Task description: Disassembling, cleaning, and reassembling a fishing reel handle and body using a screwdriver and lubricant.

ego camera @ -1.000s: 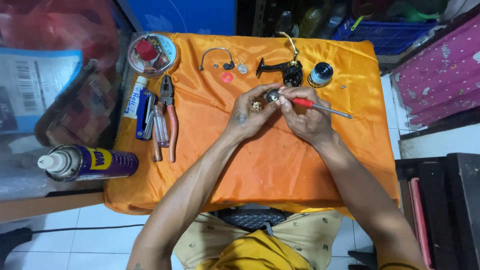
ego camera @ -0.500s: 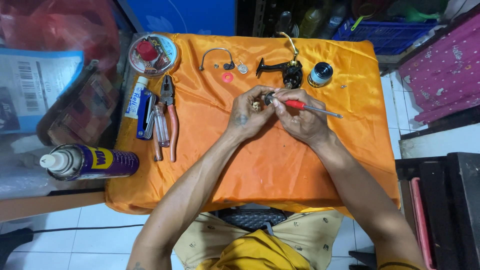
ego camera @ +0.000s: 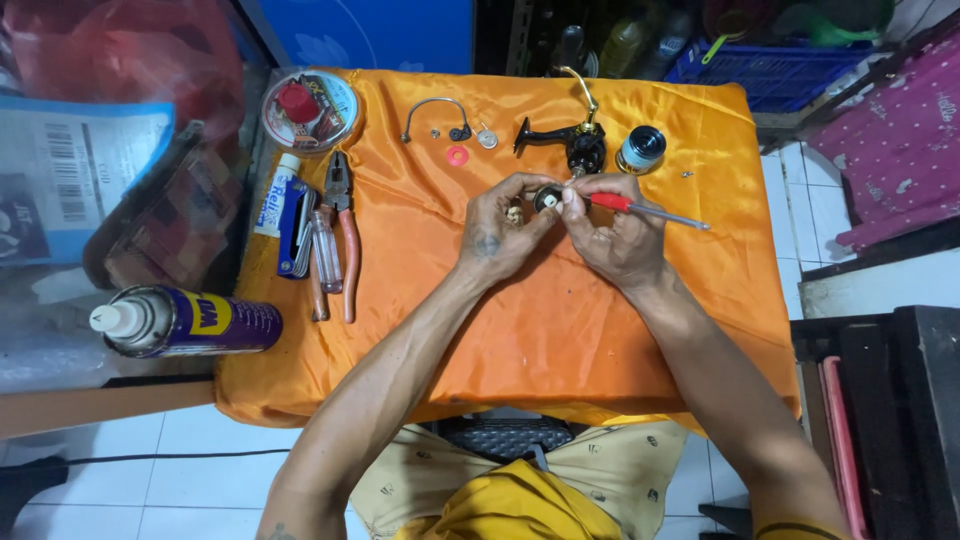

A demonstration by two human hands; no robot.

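Between both hands' pinching fingertips, small dark part (ego camera: 546, 199); red-handled screwdriver (ego camera: 640, 209) in right hand (ego camera: 617, 235).

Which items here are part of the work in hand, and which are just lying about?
In hand: left hand and right hand on a small dark reel part; red-handled screwdriver under the right hand.

Lying about: pliers, spray can, reel body, spool, bail wire.

Bare forearms, no sleeves; a small dark tattoo marks the left hand (ego camera: 497, 238). Yellow shirt, pale patterned shorts below.
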